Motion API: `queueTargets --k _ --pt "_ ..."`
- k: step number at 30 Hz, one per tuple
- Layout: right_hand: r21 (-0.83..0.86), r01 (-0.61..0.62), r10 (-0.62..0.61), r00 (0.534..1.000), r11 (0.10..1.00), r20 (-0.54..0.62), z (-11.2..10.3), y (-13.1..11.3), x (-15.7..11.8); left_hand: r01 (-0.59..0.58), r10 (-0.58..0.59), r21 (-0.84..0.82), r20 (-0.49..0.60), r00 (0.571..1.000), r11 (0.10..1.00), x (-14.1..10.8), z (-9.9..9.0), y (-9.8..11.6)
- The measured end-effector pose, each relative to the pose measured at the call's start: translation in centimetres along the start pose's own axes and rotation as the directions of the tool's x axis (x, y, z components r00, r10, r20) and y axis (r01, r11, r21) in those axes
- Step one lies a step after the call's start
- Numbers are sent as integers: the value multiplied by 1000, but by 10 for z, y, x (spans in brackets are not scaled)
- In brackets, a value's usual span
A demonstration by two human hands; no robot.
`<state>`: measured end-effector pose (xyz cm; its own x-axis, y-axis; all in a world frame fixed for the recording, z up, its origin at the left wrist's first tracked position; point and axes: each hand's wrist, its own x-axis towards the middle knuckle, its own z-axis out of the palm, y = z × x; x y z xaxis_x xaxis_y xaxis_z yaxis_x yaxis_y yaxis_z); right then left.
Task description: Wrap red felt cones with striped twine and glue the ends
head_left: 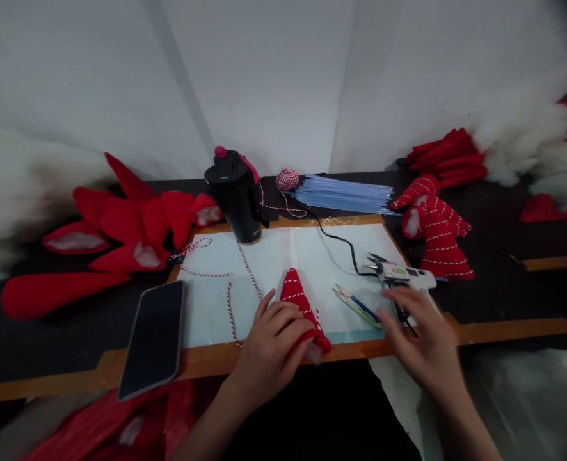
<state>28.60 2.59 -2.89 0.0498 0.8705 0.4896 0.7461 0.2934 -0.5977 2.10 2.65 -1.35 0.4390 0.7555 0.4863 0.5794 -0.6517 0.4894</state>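
Note:
My left hand [274,342] is closed on a small red stuffed cone [299,293] wound with red-and-white twine, near the front edge of the white work sheet [274,246]. White filling shows at the cone's wide end. My right hand [422,333], slightly blurred, is open with thumb and fingers apart beside a white glue gun [406,275]; whether it touches the gun I cannot tell. A pair of thread snips [358,307] lies left of its thumb. Loose pieces of twine [249,269] lie on the sheet's left half.
A black tumbler [238,202] stands at the back, with a twine ball [288,178] and glue sticks [343,193] right of it. Red stuffed cones [139,221] pile up left, twine-wrapped ones [441,240] right. A phone [153,336] overhangs the front edge. The gun's black cord [336,239] crosses the sheet.

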Motion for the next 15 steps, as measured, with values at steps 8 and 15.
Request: queueTargets --k 8,15 --pt "504 9 -156 956 864 250 45 -55 -25 68 -59 -178 57 997 982 -1 -13 4" --pt "438 128 -217 963 890 160 46 -59 -28 160 -166 -187 -17 986 969 12 -17 4"
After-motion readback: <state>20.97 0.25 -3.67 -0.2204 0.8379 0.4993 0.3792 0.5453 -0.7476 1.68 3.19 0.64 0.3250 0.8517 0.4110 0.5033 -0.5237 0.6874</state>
